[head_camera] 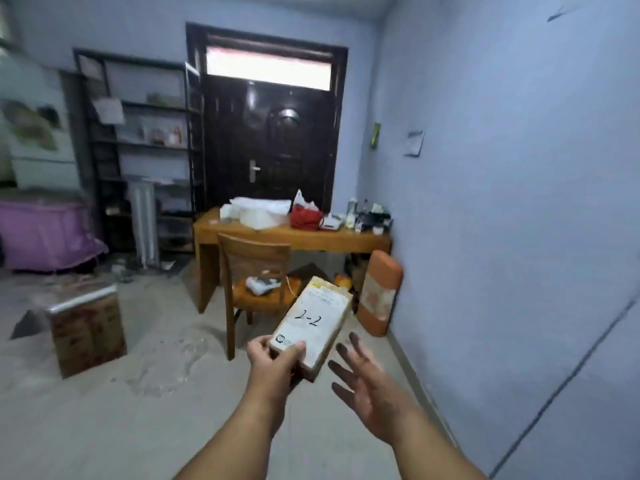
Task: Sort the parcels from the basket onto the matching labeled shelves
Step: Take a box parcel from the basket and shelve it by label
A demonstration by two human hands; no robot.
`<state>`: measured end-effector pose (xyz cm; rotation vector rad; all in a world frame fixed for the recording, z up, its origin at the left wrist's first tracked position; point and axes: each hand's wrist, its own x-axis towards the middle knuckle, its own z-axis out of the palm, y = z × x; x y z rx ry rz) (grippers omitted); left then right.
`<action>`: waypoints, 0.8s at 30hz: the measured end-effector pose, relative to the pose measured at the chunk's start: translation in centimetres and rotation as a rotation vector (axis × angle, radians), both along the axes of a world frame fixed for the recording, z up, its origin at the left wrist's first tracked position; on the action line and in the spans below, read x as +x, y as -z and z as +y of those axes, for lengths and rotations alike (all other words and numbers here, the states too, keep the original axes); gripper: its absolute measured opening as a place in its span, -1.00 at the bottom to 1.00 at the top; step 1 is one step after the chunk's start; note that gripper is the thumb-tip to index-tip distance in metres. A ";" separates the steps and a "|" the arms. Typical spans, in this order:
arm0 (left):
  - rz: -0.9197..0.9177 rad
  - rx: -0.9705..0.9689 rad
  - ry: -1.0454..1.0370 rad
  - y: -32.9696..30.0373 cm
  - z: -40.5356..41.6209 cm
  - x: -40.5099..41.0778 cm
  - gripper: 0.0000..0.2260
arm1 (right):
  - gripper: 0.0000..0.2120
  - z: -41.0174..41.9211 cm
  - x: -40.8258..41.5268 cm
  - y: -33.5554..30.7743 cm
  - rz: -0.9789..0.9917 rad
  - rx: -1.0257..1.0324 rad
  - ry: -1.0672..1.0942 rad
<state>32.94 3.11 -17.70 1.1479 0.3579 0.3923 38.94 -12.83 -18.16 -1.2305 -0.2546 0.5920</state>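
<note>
Where left hand (273, 358) grips, parcel (313, 322) underside hidden; shelf (152, 143) labels blurred.

Chair (254, 268) before desk (292, 235) — shelves (145, 147) left

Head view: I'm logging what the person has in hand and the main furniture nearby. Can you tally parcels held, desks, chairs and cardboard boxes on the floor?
Parcels held: 1, the parcel marked 2-2, gripped by the left hand
Desks: 1, the desk
Chairs: 1, the chair
Cardboard boxes on the floor: 1, the box
Total: 4
</note>
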 end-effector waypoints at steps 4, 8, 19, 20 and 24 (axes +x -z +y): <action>-0.212 0.166 -0.024 -14.4 -0.7 -0.5 -0.67 | -0.60 1.9 0.2 -14.0 -0.321 0.042 -0.040; -0.347 0.394 0.081 -25.4 -0.8 -0.6 -0.66 | -0.62 1.2 -0.4 -25.7 -0.564 0.052 0.075; -0.493 0.483 0.130 -35.8 -1.8 -2.0 -0.56 | -0.53 0.7 -2.9 -37.6 -0.812 -0.145 0.304; -0.498 0.482 0.132 -35.7 -1.9 -2.2 -0.56 | -0.53 0.5 -3.1 -37.6 -0.808 -0.143 0.298; -0.573 0.417 0.174 -35.8 -2.7 -2.2 -0.59 | -0.47 -0.8 -3.5 -37.9 -0.849 -0.190 0.286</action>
